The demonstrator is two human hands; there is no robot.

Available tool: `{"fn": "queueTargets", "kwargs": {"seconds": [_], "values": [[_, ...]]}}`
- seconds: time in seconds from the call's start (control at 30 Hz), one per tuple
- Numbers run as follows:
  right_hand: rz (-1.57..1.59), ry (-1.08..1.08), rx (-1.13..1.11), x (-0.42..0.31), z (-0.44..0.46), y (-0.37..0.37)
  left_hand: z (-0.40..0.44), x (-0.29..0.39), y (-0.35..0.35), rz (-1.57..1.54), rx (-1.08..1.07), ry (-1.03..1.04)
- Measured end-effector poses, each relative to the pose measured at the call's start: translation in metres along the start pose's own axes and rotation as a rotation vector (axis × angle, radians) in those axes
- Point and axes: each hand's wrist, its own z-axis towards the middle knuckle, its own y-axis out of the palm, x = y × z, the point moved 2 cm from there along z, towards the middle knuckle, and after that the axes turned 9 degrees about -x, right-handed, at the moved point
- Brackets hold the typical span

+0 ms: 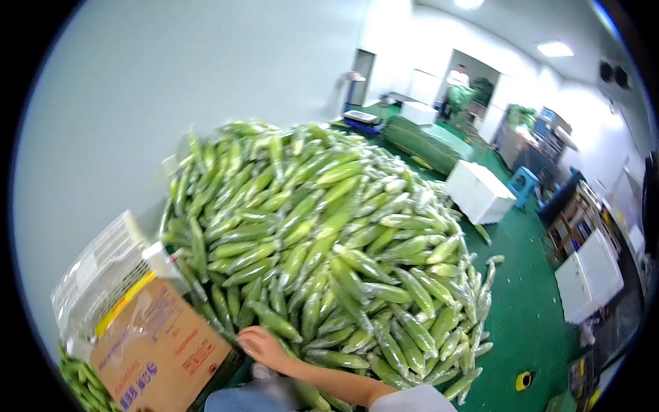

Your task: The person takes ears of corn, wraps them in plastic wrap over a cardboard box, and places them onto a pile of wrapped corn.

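A large heap of green corn cobs in clear plastic wrap (pixel 329 233) fills the middle of the view. My right hand (pixel 262 345) reaches in from the lower right and lies at the heap's near edge, just below a wrapped cob (pixel 276 322). Its fingers are slightly bent and apart, with nothing visibly held. To its left stands a tilted brown cardboard box (pixel 161 347) with printed text. A small skin-toned patch at the bottom edge of the box may be fingertips of my left hand (pixel 145 410); the rest is out of frame.
Behind the box is a white plastic crate (pixel 103 264); more cobs (pixel 86 378) lie at the lower left. White foam boxes (pixel 480 192), a blue stool (pixel 523 185) and a yellow tape roll (pixel 524 380) are on the green floor (pixel 515 302). Another person (pixel 458 77) stands far back.
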Motion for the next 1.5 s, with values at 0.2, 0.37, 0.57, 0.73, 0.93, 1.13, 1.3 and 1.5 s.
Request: {"fn": "queueTargets", "kwargs": {"seconds": [0.2,0.37,0.57,0.73,0.93,1.13,1.3,1.5], "values": [[-0.019,-0.258,-0.453,-0.036,0.058,0.147,0.049,-0.001,0.009,-0.118,0.083,-0.379],[-0.112,0.101,-0.523,-0.040,0.126,0.174,0.090,-0.031,-0.013,-0.033,0.077,-0.483],[-0.293,-0.176,-0.623,-0.032,0.190,0.233,0.147,-0.090,0.001,-0.045,0.169,-0.424],[0.158,0.029,-0.527,-0.007,0.198,0.212,0.157,-0.100,-0.006,-0.178,0.265,-0.081],[0.139,0.257,-0.816,-0.055,0.116,0.119,0.027,-0.032,-0.068,-0.159,0.360,0.011],[-0.096,0.027,-0.959,-0.047,0.035,0.109,-0.101,0.053,0.035,-0.262,0.362,-0.500],[-0.058,0.231,-1.048,-0.043,0.046,0.113,-0.161,0.005,0.224,-0.604,0.362,-1.231],[-0.071,0.218,-1.127,-0.050,0.056,0.113,-0.115,-0.024,0.243,-1.401,0.674,-1.294]]}}
